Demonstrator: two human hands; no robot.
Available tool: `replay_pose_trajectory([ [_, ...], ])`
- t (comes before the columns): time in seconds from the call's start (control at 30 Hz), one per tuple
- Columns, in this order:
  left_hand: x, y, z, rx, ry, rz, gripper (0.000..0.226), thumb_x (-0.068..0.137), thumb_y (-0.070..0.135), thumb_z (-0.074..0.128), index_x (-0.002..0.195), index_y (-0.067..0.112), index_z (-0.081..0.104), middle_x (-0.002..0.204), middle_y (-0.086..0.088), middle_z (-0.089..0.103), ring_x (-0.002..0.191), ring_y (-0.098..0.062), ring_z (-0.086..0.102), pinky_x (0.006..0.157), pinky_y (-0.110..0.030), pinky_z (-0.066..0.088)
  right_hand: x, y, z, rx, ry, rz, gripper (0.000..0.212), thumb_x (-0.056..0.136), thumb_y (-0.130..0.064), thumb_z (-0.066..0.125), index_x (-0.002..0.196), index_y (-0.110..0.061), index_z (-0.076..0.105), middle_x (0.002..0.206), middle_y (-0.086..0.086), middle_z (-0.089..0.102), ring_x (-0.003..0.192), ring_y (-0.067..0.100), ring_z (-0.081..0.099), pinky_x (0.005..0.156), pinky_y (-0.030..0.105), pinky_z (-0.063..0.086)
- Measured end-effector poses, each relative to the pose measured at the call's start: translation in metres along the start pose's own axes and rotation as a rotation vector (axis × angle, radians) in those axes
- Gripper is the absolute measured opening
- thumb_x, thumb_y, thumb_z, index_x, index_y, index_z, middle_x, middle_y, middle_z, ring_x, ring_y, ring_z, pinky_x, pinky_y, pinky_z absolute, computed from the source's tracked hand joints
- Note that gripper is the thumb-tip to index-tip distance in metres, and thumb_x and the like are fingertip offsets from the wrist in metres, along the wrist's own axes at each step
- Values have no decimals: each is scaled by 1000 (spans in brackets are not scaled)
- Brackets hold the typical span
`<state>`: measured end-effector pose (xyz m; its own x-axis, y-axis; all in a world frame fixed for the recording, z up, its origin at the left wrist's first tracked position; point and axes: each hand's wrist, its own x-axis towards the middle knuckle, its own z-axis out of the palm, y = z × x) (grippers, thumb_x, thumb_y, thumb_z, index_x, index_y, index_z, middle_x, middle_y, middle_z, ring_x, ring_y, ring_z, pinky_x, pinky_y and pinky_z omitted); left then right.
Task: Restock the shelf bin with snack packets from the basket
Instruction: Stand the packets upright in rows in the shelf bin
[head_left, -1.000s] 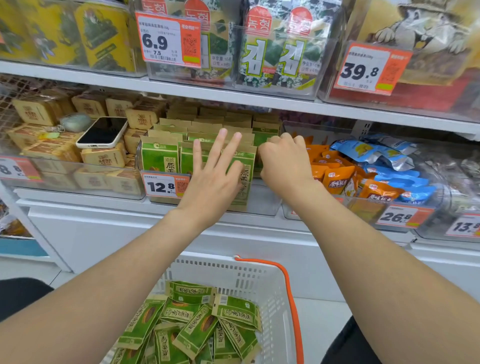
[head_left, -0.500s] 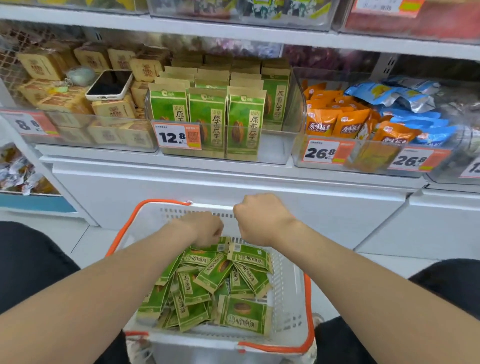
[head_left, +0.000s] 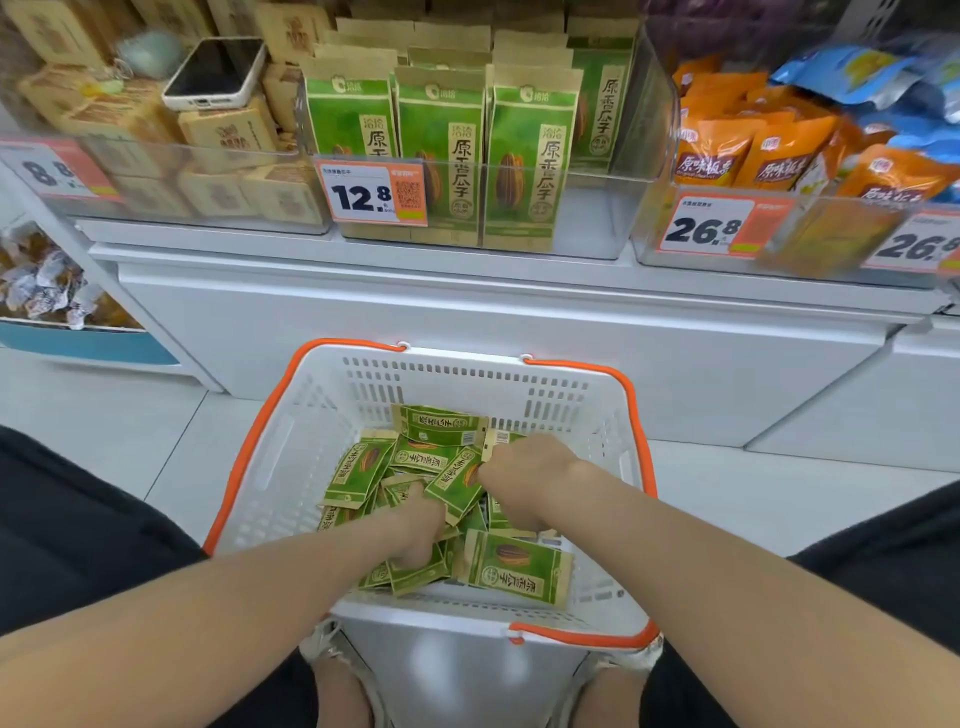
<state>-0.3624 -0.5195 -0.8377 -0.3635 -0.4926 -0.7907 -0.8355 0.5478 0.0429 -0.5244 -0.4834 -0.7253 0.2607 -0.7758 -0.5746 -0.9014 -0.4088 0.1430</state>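
Bright, even store light falls from above, and shadows beneath the right hand (head_left: 519, 478) and left hand (head_left: 415, 527) are faint. The snack packets (head_left: 511, 569) around them look sharp. Nearer than the hands, a glossy white surface (head_left: 447, 670) shows pale glare. Far up-right, the price tags (head_left: 914, 244) smear and the shelf (head_left: 467, 270) edge bows.
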Motion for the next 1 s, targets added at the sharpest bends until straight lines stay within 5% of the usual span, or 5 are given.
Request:
replay_pose_trajectory([
  [0.13,16,-6,16,-108,150,1,32,87,2,70,118,13,71,130,-8,62,113,-26,66,95,-37,60,6,5,-4,21,-5,1,17,96,-4,56,106,-13,65,87,1,52,64,17,51,53,32,43],
  [0.6,-12,15,3,414,299,172,34,93,-8,59,123,6,63,115,-10,68,96,-29,70,75,-40,59,8,7,-2,51,-7,31,9,96,-7,56,99,-14,61,81,0,50,65,16,51,54,32,44],
  [0.7,-12,10,-15,327,467,194,36,98,11,60,132,9,50,122,-8,59,82,-22,59,67,-37,54,5,13,-4,41,-7,48,14,97,-6,58,107,-14,63,81,-1,45,73,20,57,56,33,45],
  [0.83,-13,7,-42,187,736,192,38,93,6,63,127,14,47,119,0,58,95,-17,39,93,-33,44,-1,22,-7,64,-2,129,11,96,-4,60,101,-14,58,85,1,51,69,18,55,57,33,43],
  [1.0,-17,8,-74,-315,858,231,13,106,11,56,104,22,49,97,3,64,82,-16,57,72,-35,51,-3,42,-4,394,91,290,18,105,-23,55,119,-14,60,106,3,62,85,23,61,65,34,45],
])
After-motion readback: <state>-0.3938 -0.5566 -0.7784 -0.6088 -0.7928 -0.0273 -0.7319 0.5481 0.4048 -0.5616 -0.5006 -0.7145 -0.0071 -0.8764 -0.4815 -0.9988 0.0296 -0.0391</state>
